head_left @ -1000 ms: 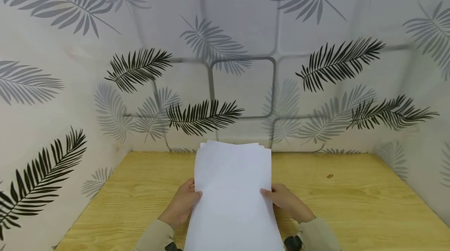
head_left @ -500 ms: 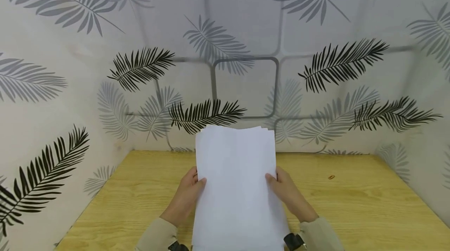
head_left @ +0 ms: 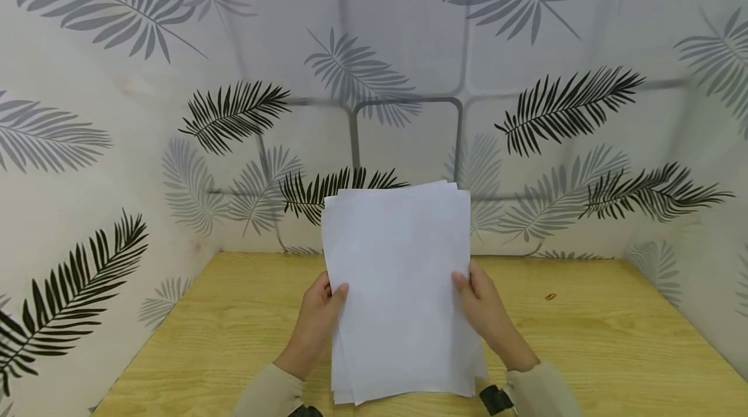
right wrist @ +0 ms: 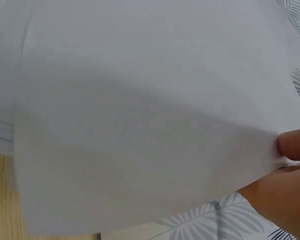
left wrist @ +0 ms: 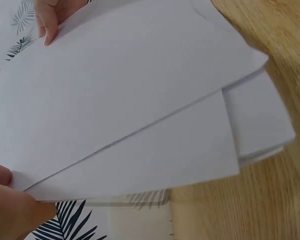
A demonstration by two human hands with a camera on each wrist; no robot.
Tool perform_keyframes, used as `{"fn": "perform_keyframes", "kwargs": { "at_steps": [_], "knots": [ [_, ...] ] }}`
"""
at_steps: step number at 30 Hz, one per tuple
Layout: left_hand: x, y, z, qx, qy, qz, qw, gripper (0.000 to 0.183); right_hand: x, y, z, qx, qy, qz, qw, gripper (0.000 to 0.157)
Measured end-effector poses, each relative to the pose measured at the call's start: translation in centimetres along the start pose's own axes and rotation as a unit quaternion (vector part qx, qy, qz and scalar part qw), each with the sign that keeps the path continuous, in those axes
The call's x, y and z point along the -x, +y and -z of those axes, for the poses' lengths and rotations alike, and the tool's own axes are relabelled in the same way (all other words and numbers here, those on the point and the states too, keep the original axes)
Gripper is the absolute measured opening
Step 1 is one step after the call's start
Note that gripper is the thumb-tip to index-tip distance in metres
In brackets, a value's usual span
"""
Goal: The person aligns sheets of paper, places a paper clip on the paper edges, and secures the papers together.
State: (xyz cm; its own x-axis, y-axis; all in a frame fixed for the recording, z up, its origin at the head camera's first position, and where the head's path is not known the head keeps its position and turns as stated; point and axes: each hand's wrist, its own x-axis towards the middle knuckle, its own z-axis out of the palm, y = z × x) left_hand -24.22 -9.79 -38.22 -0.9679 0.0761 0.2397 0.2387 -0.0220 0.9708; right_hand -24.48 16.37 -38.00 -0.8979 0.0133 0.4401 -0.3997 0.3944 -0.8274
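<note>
A loose stack of white paper sheets (head_left: 400, 287) is held up above the table, its sheets fanned unevenly at the top and bottom edges. My left hand (head_left: 318, 313) grips the left edge, thumb on the front face and the other fingers behind. On the opposite edge my right hand (head_left: 487, 310) pinches the sheets the same way. In the left wrist view the paper (left wrist: 120, 95) shows several misaligned layers at its lower corners. The right wrist view has the thumb pressing on the sheet (right wrist: 155, 140) near its edge. Fingers behind the paper are mostly hidden.
A wood-grain table (head_left: 596, 339) spreads beneath the hands. On its right side lies a small orange-brown paper clip (head_left: 550, 296). Pale curtain-like sheeting (head_left: 403, 144) with leaf prints hangs behind the table and along both sides.
Both hands have risen, lifting the paper stack higher and moving slightly apart. The lower edge of the sheets now shows above the table, and the sheets are more fanned out. The paper clip stays put.
</note>
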Motion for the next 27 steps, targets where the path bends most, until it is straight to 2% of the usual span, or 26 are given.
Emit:
{"fn": "perform_keyframes", "kwargs": {
  "at_steps": [8,12,20,27],
  "knots": [
    [-0.1,0.3,-0.7,0.05,0.02,-0.032,0.998,0.036,0.1,0.3,0.0,-0.065,0.028,0.087,0.994,0.024],
    [-0.4,0.2,-1.2,0.06,0.035,-0.043,0.9967,0.033,0.1,0.3,-0.3,-0.098,0.031,0.113,0.988,0.026],
    [-1.4,-0.8,-2.1,0.075,0.061,-0.061,0.9935,0.031,0.0,0.6,-0.8,-0.112,0.047,0.11,0.987,0.027],
    [-1.8,-1.2,-2.1,0.054,0.049,-0.071,0.9948,0.036,-0.1,0.9,-0.9,-0.111,0.052,0.092,0.988,0.029]
  ]
}}
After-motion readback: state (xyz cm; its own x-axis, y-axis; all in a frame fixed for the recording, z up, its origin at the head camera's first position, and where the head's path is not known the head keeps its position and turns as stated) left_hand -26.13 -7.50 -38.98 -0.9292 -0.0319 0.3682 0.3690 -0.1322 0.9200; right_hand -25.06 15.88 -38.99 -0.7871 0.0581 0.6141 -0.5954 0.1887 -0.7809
